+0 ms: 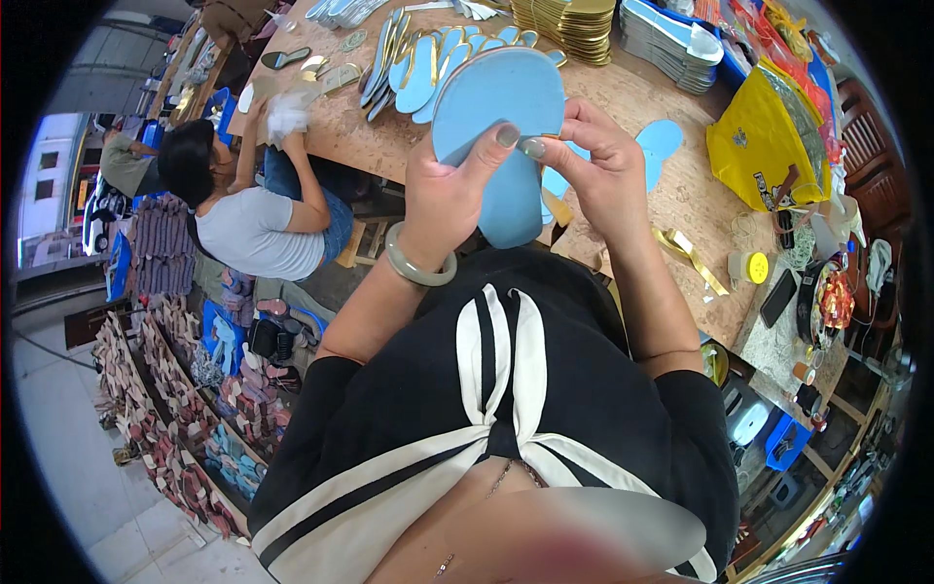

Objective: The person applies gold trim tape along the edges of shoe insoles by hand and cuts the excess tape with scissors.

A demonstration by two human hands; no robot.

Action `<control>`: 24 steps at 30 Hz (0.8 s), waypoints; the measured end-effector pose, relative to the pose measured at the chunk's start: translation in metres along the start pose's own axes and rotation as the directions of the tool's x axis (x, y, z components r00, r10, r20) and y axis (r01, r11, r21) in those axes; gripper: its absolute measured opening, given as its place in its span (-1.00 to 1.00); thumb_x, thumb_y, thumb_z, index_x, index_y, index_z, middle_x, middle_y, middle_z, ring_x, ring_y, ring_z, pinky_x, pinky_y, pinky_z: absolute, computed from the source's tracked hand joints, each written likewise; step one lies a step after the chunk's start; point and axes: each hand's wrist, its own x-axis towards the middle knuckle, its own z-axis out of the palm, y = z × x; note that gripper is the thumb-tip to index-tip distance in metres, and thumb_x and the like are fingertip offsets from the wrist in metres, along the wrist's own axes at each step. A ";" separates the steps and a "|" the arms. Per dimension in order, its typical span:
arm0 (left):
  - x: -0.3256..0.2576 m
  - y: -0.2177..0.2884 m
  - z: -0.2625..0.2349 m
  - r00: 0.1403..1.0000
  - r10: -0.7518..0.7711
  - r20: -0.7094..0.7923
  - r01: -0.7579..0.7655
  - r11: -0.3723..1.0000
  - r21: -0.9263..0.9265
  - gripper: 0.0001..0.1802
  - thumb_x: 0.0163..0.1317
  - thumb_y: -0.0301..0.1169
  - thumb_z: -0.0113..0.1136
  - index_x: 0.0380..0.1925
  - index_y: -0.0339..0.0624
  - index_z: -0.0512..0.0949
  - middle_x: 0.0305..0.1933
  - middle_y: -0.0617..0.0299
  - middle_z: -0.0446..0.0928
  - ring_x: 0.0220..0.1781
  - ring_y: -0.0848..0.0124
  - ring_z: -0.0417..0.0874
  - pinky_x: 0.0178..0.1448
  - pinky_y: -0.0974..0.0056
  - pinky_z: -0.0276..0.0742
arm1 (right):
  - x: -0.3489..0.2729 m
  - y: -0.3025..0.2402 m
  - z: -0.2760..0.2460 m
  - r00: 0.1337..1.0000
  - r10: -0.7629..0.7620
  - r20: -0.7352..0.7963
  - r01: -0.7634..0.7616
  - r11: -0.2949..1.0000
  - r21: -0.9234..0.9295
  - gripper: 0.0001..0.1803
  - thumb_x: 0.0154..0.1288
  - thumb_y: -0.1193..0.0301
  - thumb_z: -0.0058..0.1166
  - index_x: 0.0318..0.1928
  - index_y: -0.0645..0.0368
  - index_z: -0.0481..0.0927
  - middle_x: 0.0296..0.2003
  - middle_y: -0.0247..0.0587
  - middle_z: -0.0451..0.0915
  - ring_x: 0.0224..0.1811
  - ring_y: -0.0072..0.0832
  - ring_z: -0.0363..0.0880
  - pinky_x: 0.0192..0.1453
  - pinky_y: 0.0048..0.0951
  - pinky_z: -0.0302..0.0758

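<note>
A light blue shoe insole (501, 97) with a thin darker rim is held up over the table edge, its wide end away from me. My left hand (448, 195) grips it from the left, thumb lying across its face, a pale bangle on the wrist. At the narrow middle, my right hand (605, 165) is closed in a pinch at the insole's right edge; any small piece between those fingertips is too fine to make out. Behind the right hand, another blue insole (664, 141) lies on the wooden table (725, 238).
Blue insoles with gold edges (418, 73) lie fanned out at the back. Stacks of gold insoles (564, 27) and blue ones (671, 44) stand farther right. A yellow bag (764, 136), gold strip (693, 261) and phone (778, 298) are at right. A co-worker (258, 229) sits at left.
</note>
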 end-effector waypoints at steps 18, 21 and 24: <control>0.003 -0.027 -0.022 0.955 -0.002 0.297 0.198 0.748 -0.633 -0.52 0.37 -0.25 -0.18 0.17 -0.38 0.23 0.13 -0.01 0.37 0.07 0.26 0.48 0.14 0.18 0.42 | -0.012 0.012 0.033 0.915 0.389 -0.103 -0.355 0.901 0.251 -0.80 0.24 0.42 0.12 -0.18 0.28 0.64 -0.35 -0.39 0.61 -0.38 -0.74 0.45 -0.24 -0.70 0.40; -0.001 -0.025 -0.025 0.962 0.003 0.274 0.173 0.771 -0.613 -0.52 0.37 -0.25 -0.18 0.15 -0.41 0.25 0.11 -0.03 0.39 0.07 0.26 0.48 0.14 0.18 0.43 | -0.018 0.014 0.038 0.908 0.414 -0.062 -0.370 0.864 0.342 -0.82 0.22 0.44 0.14 -0.22 0.29 0.65 -0.35 -0.38 0.61 -0.37 -0.72 0.47 -0.23 -0.68 0.41; -0.004 -0.019 -0.026 0.976 -0.024 0.217 0.152 0.785 -0.600 -0.53 0.37 -0.24 -0.18 0.12 -0.41 0.27 0.08 -0.03 0.41 0.07 0.27 0.49 0.14 0.19 0.43 | -0.024 0.013 0.041 0.901 0.433 -0.033 -0.380 0.823 0.423 -0.82 0.21 0.45 0.14 -0.23 0.30 0.65 -0.34 -0.37 0.61 -0.34 -0.71 0.48 -0.21 -0.67 0.42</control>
